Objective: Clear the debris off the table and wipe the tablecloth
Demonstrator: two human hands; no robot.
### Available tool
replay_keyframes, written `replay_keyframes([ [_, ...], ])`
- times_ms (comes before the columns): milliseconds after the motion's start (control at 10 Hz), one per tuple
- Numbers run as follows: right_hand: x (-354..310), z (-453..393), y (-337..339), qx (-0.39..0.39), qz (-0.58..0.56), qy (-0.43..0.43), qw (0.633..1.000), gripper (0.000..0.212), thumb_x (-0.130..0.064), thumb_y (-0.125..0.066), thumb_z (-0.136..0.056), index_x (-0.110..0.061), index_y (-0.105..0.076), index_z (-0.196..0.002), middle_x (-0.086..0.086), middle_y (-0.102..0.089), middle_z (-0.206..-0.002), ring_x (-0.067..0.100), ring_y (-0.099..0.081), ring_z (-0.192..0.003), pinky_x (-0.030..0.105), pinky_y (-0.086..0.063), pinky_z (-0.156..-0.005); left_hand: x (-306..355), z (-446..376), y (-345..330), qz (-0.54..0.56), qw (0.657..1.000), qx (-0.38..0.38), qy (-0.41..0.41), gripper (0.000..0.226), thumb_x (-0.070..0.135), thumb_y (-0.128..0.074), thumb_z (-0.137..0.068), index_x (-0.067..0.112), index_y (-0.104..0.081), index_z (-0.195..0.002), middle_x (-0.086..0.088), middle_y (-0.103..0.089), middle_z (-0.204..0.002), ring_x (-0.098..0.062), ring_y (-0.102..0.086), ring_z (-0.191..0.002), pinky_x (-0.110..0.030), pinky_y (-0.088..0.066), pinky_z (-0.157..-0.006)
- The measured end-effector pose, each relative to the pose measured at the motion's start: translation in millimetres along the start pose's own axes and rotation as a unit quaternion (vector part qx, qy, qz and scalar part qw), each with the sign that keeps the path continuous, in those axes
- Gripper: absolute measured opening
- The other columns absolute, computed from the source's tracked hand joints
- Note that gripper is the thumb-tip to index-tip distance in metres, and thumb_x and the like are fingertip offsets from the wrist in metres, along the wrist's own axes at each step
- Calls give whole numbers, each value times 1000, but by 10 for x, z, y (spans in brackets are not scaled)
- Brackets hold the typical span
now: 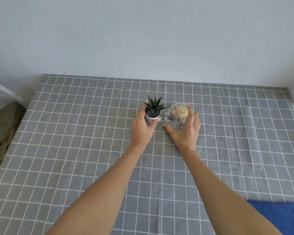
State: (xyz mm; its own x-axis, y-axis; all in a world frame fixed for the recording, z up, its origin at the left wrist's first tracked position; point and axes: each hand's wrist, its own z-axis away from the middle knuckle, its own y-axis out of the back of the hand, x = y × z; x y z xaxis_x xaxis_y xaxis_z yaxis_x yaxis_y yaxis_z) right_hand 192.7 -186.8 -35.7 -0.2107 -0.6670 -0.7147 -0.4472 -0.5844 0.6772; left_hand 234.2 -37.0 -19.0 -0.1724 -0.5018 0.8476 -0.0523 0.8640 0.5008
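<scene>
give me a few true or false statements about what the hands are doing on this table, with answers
1. The left hand grips the small potted plant. True.
2. The right hand holds a metal mug. False: it holds a clear glass jar.
3. The plant stands to the right of the jar. False: it stands to its left.
4. A blue cloth lies at the near right of the tablecloth. True.
5. The tablecloth is plain red. False: it is grey with a white grid.
</scene>
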Motion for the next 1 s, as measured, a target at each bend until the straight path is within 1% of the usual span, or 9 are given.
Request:
replay_keyframes([
  [100,-11,27,21,-10,-3,-9,1000,105,-57,-79,-65,-22,-24,-147,18,-36,-143,37,-30,-134,47,-25,-111,-34,30,-35,4,1000,-5,7,53,37,-73,-79,15,-53,-124,3,-69,-107,-13,-67,-96,-38,-55,-81],
  [200,-33,36,45,-18,1,-18,1000,105,-56,-79,-66,-24,-22,-148,19,-34,-146,36,-27,-136,48,-25,-110,-51,58,-45,-1,1000,-14,16,54,42,-71,-80,16,-53,-123,4,-69,-107,-12,-67,-97,-38,-55,-82],
  [400,-42,36,84,-25,4,-18,1000,104,-57,-78,-66,-22,-24,-148,20,-35,-145,36,-28,-136,48,-27,-109,-11,91,-30,-16,1000,-13,2,51,39,-73,-80,14,-54,-120,2,-69,-106,-13,-67,-95,-36,-56,-80],
  [500,-46,33,90,-30,3,-19,999,104,-58,-77,-66,-22,-24,-148,19,-34,-147,36,-27,-137,48,-25,-109,-18,103,-29,-17,1000,-9,-10,49,38,-73,-80,14,-54,-118,2,-69,-105,-14,-67,-95,-37,-56,-79],
  [600,-48,32,98,-33,3,-22,999,104,-57,-77,-66,-23,-22,-148,19,-33,-147,37,-26,-137,50,-28,-108,4,124,-16,-23,1000,-11,-15,47,35,-74,-80,13,-55,-118,2,-69,-105,-13,-66,-94,-35,-56,-80],
  [700,-27,11,82,-35,2,-19,999,105,-57,-77,-66,-23,-21,-148,19,-34,-146,37,-27,-136,49,-26,-110,-48,135,-25,-12,1000,-19,-4,50,40,-71,-80,15,-53,-120,2,-68,-109,-14,-66,-100,-38,-55,-83],
  [800,-22,20,88,-41,5,-27,999,106,-58,-77,-66,-25,-19,-148,20,-33,-146,36,-25,-137,48,-24,-111,-39,134,-11,-18,999,-28,13,55,38,-72,-80,15,-51,-124,1,-68,-113,-16,-65,-104,-41,-54,-86],
  [900,-62,6,135,-65,4,-26,998,110,-58,-77,-66,-28,-13,-149,22,-28,-149,38,-23,-138,51,-25,-111,-69,135,32,-32,998,-50,31,66,39,-73,-79,16,-44,-134,1,-67,-117,-17,-65,-106,-41,-54,-88],
  [1000,-103,-9,237,-114,42,-29,992,114,-57,-77,-66,-35,-2,-149,24,-22,-150,40,-23,-139,54,-27,-111,-64,147,118,-48,994,-86,48,86,39,-74,-78,16,-28,-146,-4,-61,-130,-20,-59,-117,-42,-50,-96],
])
